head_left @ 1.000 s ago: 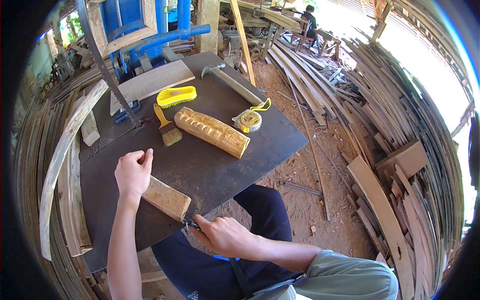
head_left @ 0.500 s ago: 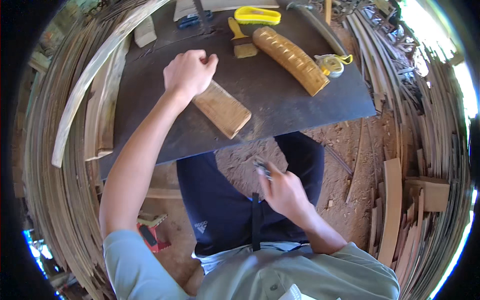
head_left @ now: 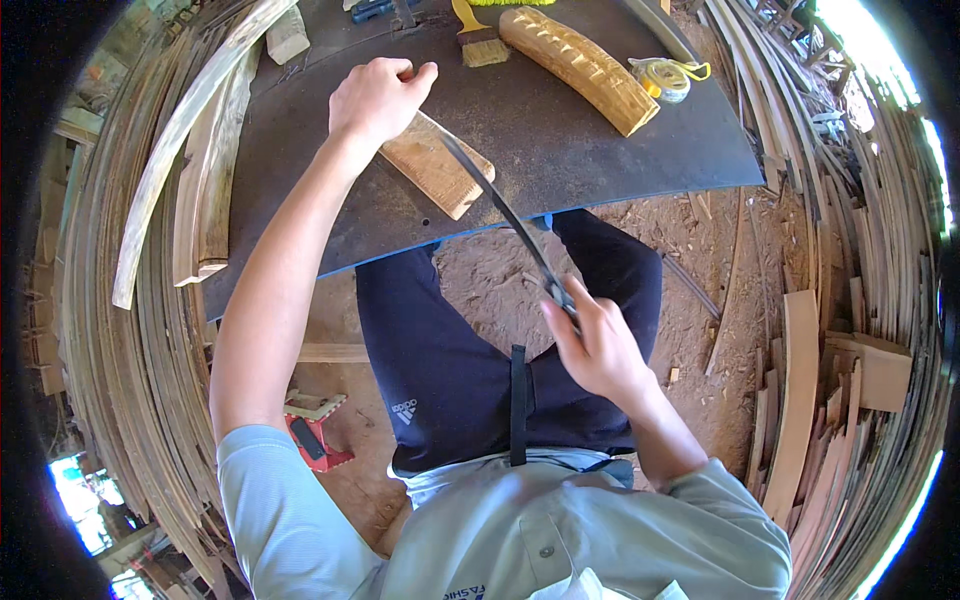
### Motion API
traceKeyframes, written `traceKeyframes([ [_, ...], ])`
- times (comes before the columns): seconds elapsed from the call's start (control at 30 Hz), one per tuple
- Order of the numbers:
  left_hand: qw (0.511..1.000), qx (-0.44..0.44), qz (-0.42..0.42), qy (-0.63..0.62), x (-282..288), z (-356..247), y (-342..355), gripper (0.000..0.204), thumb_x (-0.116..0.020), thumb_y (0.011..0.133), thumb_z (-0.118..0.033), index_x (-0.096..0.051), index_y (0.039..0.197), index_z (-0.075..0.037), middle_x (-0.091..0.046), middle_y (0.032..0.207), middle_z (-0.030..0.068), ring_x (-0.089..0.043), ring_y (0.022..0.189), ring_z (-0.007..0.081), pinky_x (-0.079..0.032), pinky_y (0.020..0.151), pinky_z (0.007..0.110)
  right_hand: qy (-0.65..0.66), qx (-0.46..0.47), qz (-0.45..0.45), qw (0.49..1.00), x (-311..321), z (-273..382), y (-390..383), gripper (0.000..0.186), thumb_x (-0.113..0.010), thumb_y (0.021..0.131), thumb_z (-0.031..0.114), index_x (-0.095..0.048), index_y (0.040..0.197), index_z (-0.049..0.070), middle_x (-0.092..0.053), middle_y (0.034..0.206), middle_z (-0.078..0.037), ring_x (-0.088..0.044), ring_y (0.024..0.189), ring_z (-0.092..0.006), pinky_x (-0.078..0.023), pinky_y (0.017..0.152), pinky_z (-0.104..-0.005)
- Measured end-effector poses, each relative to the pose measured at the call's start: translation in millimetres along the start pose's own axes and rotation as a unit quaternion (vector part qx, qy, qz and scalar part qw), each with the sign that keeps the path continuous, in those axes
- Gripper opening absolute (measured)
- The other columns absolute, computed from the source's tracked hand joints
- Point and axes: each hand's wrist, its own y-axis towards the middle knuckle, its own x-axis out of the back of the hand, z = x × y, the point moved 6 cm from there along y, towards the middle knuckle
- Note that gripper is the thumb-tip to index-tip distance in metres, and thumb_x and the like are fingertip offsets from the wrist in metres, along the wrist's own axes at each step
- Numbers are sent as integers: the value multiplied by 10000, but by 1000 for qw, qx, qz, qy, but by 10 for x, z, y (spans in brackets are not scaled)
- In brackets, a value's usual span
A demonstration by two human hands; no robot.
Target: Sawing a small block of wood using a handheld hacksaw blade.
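Observation:
My left hand (head_left: 378, 97) is closed over the far end of a light-brown wooden block (head_left: 440, 172), which lies slanted on the dark tabletop (head_left: 330, 220). In my right hand (head_left: 598, 345), above my lap, is a hand tool with a long, thin dark blade (head_left: 505, 210). Its grip is mostly covered by my fingers. The blade reaches up and left, passing over the block's right edge in view. Whether it touches the wood, and whether it is a file or a saw, I cannot tell.
Further back lie a paintbrush (head_left: 484, 48), a notched curved wood piece (head_left: 580, 68), a tape measure (head_left: 662, 80) and a yellow brush (head_left: 510, 2). Long planks (head_left: 205, 180) rest along the table's left side. Wood strips (head_left: 800, 400) stand stacked at right. A red-and-black object (head_left: 318, 440) sits on the floor.
The thin-bladed tool has swung up so its blade spans toward the block; my right hand has moved slightly right. The table and things on it sit higher in view.

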Motion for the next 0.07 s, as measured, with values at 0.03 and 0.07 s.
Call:
traceKeyframes([
  [0.03,1000,-4,0,-9,-11,0,-5,522,-571,977,-616,-803,914,-153,-792,960,148,-755,1000,373,-586,906,492,6,-14,29,999,-110,31,151,278,-662,1034,176,-564,1151,-56,-614,639,-245,-658,595,-450,-486,526,-510],
  [0.07,999,5,43,-1,0,2,28,553,-565,958,-670,-830,965,-185,-796,997,152,-760,1020,350,-584,948,482,12,-28,57,998,-202,66,303,318,-672,1030,186,-564,1207,-55,-627,644,-240,-664,589,-437,-500,534,-516],
])
